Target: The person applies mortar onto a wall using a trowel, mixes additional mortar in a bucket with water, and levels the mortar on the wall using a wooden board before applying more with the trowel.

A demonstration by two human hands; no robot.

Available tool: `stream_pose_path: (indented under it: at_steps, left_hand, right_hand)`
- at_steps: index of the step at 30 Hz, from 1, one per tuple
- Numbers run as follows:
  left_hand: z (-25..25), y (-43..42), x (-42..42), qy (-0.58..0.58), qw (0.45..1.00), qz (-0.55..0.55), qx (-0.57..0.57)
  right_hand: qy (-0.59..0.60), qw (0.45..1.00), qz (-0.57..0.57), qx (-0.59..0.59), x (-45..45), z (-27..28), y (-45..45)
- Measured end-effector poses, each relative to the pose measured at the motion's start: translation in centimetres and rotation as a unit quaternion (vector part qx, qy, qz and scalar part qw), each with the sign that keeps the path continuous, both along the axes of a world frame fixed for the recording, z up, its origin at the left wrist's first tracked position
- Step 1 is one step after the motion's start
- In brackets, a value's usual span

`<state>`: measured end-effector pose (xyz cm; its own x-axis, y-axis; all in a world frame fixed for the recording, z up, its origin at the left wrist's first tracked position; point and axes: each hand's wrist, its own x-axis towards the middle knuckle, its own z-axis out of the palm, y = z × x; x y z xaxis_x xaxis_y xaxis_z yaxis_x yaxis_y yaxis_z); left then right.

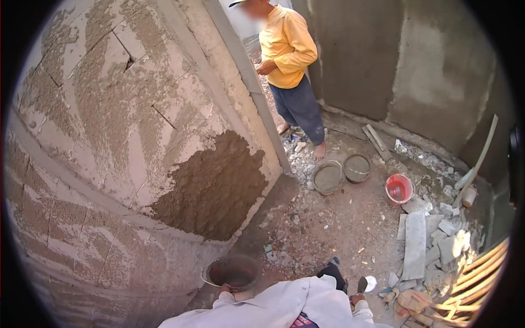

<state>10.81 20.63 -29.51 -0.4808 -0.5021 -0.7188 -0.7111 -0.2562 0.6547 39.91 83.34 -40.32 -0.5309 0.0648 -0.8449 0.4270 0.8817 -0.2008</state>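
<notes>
At the bottom of the head view, my left hand (225, 290) is closed on the near rim of a dark bucket (258, 271). The bucket stands low beside the wall, and its inside is in shadow. Lower right, my right hand (357, 299) grips a trowel (362, 285), its small blade pointing up and away from me. A patch of dark wet mortar (216, 188) covers the lower corner of the block wall (131, 164) on my left.
A person in a yellow shirt (295, 46) stands at the doorway. Two mortar-filled buckets (328, 178) (357, 168) and a red bucket (399, 189) stand on the floor (328, 229). Planks (414, 246), rubble (445, 227) and bamboo poles (481, 273) lie right.
</notes>
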Motion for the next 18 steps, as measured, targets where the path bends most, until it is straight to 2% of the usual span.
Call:
stream_pose_path:
  at_steps: [2,3,4,6,8,10,11,12,13,14,15,16,18]
  left_hand:
    - [0.3,3.6,-5.9,0.008,0.999,0.046,0.019]
    - [0.0,5.6,-7.9,0.011,0.999,0.022,0.036]
    - [0.5,8.2,-10.1,0.013,0.999,-0.002,0.052]
    - [2.4,13.9,-13.8,-0.003,0.998,-0.043,0.037]
    - [5.7,20.4,-17.1,0.028,0.991,-0.085,0.098]
    - [10.6,27.9,-19.4,0.056,0.993,-0.072,0.078]
    - [10.5,29.6,-21.2,0.057,0.99,-0.099,0.082]
    - [12.3,32.5,-22.4,0.071,0.988,-0.1,0.095]
    - [11.4,34.0,-24.2,0.085,0.984,-0.104,0.119]
    - [12.9,36.8,-25.6,0.074,0.983,-0.102,0.136]
    - [12.1,38.5,-27.5,0.088,0.98,-0.095,0.152]
    - [12.8,40.4,-29.0,0.075,0.974,-0.134,0.165]
    - [13.1,45.2,-32.0,0.118,0.97,-0.095,0.189]
  right_hand:
    - [0.028,0.996,-0.087,0.004,-0.2,0.1,4.0]
    - [0.038,0.988,-0.147,0.008,-1.0,1.6,5.8]
    - [0.053,0.956,-0.288,0.009,-1.3,2.1,7.4]
    - [0.072,0.831,-0.551,0.013,-0.9,2.8,9.9]
    - [0.077,0.821,-0.566,0.025,-1.3,4.4,12.9]
    - [0.062,0.804,-0.588,0.059,-0.3,5.7,14.3]
    - [0.082,0.847,-0.521,0.066,1.0,1.9,15.4]
    - [0.095,0.883,-0.455,0.071,0.5,5.0,15.2]
    - [0.067,0.662,-0.747,-0.007,0.2,8.1,14.5]
    - [0.075,0.713,-0.697,-0.015,-1.7,13.7,14.6]
    - [0.014,0.649,-0.76,-0.002,4.1,1.5,14.9]
    - [0.053,0.694,-0.718,0.001,4.0,2.9,14.6]
    - [-0.006,0.772,-0.635,0.021,0.4,10.1,14.4]
